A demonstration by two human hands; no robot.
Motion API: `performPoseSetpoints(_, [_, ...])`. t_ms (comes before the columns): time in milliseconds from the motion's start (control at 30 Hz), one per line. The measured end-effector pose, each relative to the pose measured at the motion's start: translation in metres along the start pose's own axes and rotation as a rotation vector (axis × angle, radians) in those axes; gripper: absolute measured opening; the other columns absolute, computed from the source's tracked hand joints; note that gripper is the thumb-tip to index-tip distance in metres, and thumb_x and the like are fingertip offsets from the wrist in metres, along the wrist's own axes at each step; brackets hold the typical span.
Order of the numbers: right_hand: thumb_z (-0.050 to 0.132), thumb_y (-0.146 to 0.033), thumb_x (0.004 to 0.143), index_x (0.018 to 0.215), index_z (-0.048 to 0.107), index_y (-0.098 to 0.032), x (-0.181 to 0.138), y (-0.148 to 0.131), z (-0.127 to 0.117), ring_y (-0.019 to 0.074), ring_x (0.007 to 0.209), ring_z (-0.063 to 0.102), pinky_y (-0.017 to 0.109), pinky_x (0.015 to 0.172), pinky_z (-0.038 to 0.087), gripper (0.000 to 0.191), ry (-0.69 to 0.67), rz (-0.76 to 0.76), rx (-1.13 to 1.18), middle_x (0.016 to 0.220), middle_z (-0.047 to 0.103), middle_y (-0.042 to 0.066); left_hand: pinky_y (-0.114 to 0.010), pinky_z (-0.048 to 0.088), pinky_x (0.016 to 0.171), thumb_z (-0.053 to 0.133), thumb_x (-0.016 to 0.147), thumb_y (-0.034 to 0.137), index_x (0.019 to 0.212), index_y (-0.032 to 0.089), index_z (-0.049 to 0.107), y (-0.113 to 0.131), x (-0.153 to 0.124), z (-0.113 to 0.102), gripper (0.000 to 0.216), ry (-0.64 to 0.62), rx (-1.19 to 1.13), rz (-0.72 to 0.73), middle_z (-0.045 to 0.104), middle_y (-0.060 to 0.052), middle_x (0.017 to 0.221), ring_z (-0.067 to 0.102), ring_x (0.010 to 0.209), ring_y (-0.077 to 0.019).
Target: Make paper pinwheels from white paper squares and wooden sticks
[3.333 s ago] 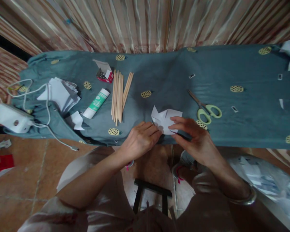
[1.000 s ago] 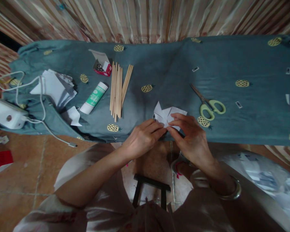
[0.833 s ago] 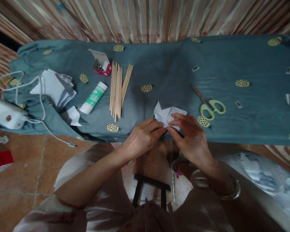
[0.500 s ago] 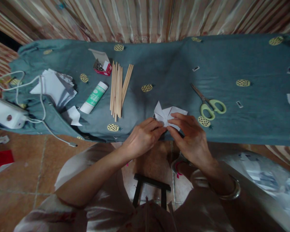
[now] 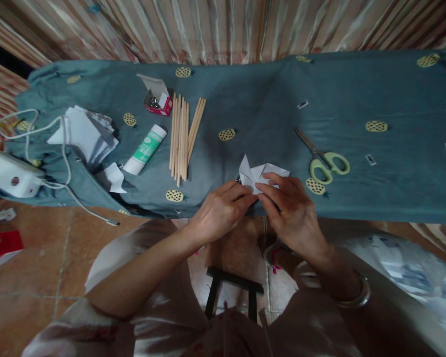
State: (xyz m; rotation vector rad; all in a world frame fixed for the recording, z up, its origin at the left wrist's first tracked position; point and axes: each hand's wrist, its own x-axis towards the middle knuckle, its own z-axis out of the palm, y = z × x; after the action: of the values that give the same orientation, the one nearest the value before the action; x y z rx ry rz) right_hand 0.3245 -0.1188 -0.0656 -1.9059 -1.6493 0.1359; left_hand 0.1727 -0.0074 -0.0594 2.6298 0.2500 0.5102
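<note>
A folded white paper piece (image 5: 258, 172) lies at the near edge of a table covered in teal cloth (image 5: 267, 119). My left hand (image 5: 221, 210) pinches its lower left part with curled fingers. My right hand (image 5: 292, 210) presses and pinches its lower right part, and the fingertips of both hands almost meet over the paper. Only the paper's upper flaps show above the fingers.
Green-handled scissors (image 5: 321, 158) lie right of the paper. Wooden sticks (image 5: 182, 136), a glue stick (image 5: 144, 149), a small red box (image 5: 158, 101) and a stack of white papers (image 5: 85, 136) lie to the left. A white device (image 5: 9, 173) with a cable sits at the far left. A black stool (image 5: 232, 292) stands below.
Both hands have stayed on the paper. My right hand has slid slightly left and curled tighter, so it covers more of the paper's right side than before.
</note>
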Motion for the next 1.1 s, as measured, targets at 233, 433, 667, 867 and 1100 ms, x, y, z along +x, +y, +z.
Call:
performPoseSetpoints(233, [0.045, -0.008, 0.088, 0.107, 0.061, -0.025, 0.0, -0.009, 0.002, 0.0299, 0.117, 0.049, 0.049, 0.094, 0.048, 0.03, 0.018, -0.019, -0.071, 0.128, 0.054, 0.009, -0.028, 0.053, 0.072, 0.051, 0.092, 0.012, 0.103, 0.012, 0.065, 0.0, 0.0, 0.0, 0.018, -0.012, 0.004, -0.007, 0.067, -0.007, 0.093, 0.059, 0.084, -0.0158])
performPoseSetpoints(433, [0.043, -0.006, 0.088, 0.108, 0.059, -0.024, -0.001, -0.011, 0.008, 0.0308, 0.121, 0.047, 0.051, 0.094, 0.044, 0.031, 0.022, -0.009, -0.096, 0.133, 0.052, 0.011, -0.027, 0.053, 0.071, 0.05, 0.093, 0.014, 0.101, 0.011, 0.065, 0.001, 0.0, 0.0, 0.017, 0.004, 0.022, -0.005, 0.067, -0.007, 0.093, 0.059, 0.083, -0.0157])
performPoseSetpoints(667, [0.042, -0.01, 0.091, 0.108, 0.06, -0.026, 0.003, -0.002, -0.002, 0.026, 0.121, 0.051, 0.047, 0.098, 0.047, 0.03, 0.05, -0.024, -0.055, 0.13, 0.056, 0.007, -0.027, 0.053, 0.071, 0.049, 0.094, 0.016, 0.101, 0.011, 0.065, 0.001, 0.002, 0.001, 0.018, 0.008, 0.042, -0.001, 0.067, -0.007, 0.094, 0.06, 0.085, -0.0157])
performPoseSetpoints(867, [0.043, -0.017, 0.092, 0.122, 0.058, -0.021, 0.007, 0.011, -0.013, 0.0282, 0.119, 0.055, 0.049, 0.101, 0.046, 0.034, 0.078, 0.105, 0.006, 0.128, 0.06, 0.012, -0.026, 0.052, 0.071, 0.048, 0.095, 0.018, 0.101, 0.012, 0.065, -0.004, 0.004, -0.007, 0.02, 0.008, 0.082, 0.016, 0.068, -0.007, 0.095, 0.059, 0.084, -0.0152])
performPoseSetpoints(1100, [0.045, -0.019, 0.092, 0.117, 0.063, -0.021, 0.006, 0.005, -0.014, 0.0275, 0.105, 0.064, 0.049, 0.094, 0.051, 0.031, 0.065, 0.131, 0.051, 0.114, 0.068, 0.011, -0.031, 0.049, 0.076, 0.048, 0.094, 0.017, 0.091, 0.014, 0.066, -0.023, 0.009, -0.022, 0.019, 0.043, 0.172, -0.043, 0.068, -0.008, 0.097, 0.056, 0.09, -0.0179])
